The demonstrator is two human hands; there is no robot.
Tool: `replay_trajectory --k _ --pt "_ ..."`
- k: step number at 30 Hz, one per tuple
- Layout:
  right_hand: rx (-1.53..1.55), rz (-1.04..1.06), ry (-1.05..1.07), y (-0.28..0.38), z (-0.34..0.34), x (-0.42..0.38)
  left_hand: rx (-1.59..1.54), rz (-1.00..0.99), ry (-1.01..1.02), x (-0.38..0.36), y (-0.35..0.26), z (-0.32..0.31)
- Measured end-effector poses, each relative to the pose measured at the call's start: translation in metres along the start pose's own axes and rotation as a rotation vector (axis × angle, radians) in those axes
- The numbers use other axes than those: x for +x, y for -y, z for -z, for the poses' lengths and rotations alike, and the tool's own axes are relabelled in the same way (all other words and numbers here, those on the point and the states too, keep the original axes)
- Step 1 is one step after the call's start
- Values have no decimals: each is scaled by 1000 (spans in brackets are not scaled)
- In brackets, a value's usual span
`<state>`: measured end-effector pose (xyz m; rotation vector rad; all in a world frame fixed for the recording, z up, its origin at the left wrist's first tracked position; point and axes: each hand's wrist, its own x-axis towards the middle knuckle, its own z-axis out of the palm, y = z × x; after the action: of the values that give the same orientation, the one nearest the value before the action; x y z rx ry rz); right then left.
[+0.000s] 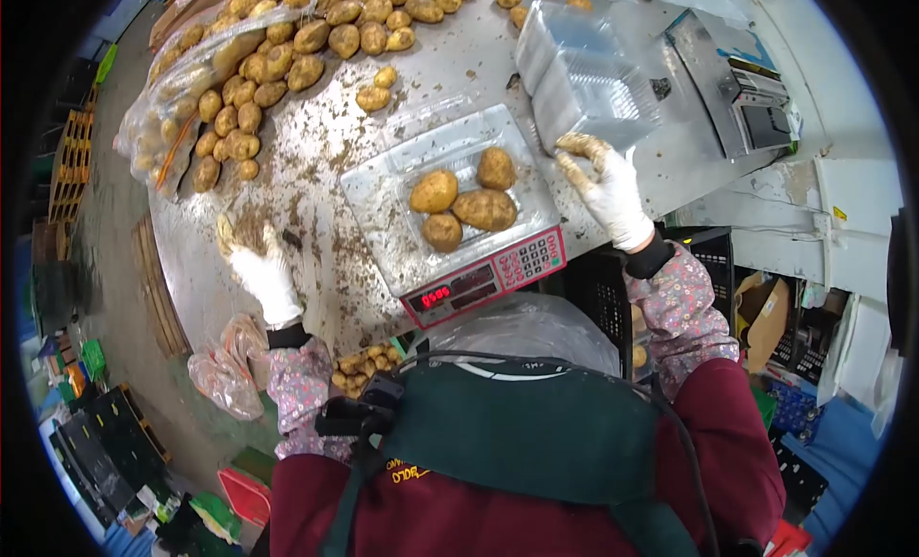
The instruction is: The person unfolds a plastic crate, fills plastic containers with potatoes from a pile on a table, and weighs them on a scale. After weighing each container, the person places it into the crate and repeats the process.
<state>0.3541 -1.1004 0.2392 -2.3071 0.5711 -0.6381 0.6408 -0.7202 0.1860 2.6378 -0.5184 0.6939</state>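
Observation:
Both hands wear white gloves with soiled fingertips. My left hand is held with its fingers apart over the dirty left part of the table, nothing in it. My right hand reaches to the near corner of a stack of clear plastic trays; its fingers are stretched out and seem to touch the trays. Between my hands stands a scale with a red-edged panel and lit red digits. On its platform lies a clear tray with several potatoes in it.
A large heap of potatoes spills from a clear plastic bag at the far left. Two potatoes lie apart from it. A metal device stands at the back right. Below the table are more potatoes and black crates.

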Motion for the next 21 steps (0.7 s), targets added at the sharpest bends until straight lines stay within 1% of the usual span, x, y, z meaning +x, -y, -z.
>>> replay_trajectory --k 1,2,4,6,8,9,10,11,12,14,15,16,18,20,21 --pt "-4 10 -2 -3 -2 -3 -162 60 36 -2 3 -7" --pt "-8 21 -6 -4 -5 -4 -770 275 112 -8 -2 -21" --pt "-16 20 20 0 -12 -7 -737 391 384 -4 -42 -3" --pt "-33 22 39 7 -19 -6 -995 555 716 -4 -74 -10" --pt "-103 230 73 17 -30 0 -1316 650 967 -13 -94 -41" --pt "-152 321 157 14 -39 2 -1561 749 947 -21 -103 -64" --pt "-223 319 204 18 -49 -1 -1811 841 916 -16 -130 -58" --pt "-269 395 260 23 -58 -3 -1740 761 820 -16 -152 -44" --pt "-315 467 317 28 -62 -4 -1745 753 831 -12 -166 -33" --pt "-297 459 293 32 -59 -7 -1807 543 639 -11 -182 -23" --pt "-273 464 272 32 -56 -5 -1763 594 614 -19 -182 -14" --pt "-276 460 261 22 -51 -9 -1738 514 823 -17 -181 8" --pt "59 15 91 -17 -32 -25 -1496 359 767 -35 -180 29" --pt "554 -507 107 -37 -19 -45 -1124 144 504 -78 -166 19" --pt "701 -648 213 -53 -18 -51 -1087 215 543 -109 -149 3"
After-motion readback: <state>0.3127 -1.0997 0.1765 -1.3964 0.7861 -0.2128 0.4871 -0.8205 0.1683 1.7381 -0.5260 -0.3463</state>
